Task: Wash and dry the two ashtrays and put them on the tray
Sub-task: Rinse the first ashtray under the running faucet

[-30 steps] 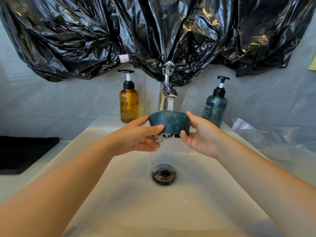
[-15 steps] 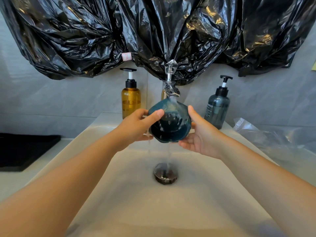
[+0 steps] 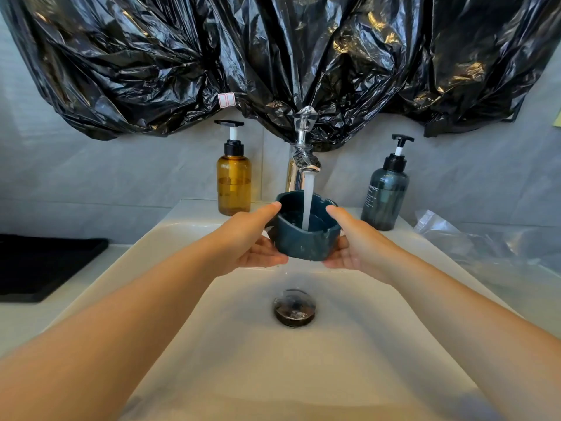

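A dark blue ashtray (image 3: 305,238) is held upright under the running tap (image 3: 303,159), over the white sink (image 3: 212,344). Water streams into its hollow. My left hand (image 3: 249,241) grips its left side, thumb on the rim and fingers beneath. My right hand (image 3: 355,241) holds the right side the same way. A black tray (image 3: 39,265) lies on the counter at the far left. No second ashtray shows.
An amber pump bottle (image 3: 233,180) stands left of the tap and a grey-blue pump bottle (image 3: 385,196) right of it. Black plastic sheeting (image 3: 273,62) hangs above. A clear plastic bag (image 3: 485,247) lies on the right counter. The drain (image 3: 294,308) is below the ashtray.
The ashtray went from upside down, through a tilt facing me, to upright with its hollow catching the stream. Both hands kept hold of it throughout.
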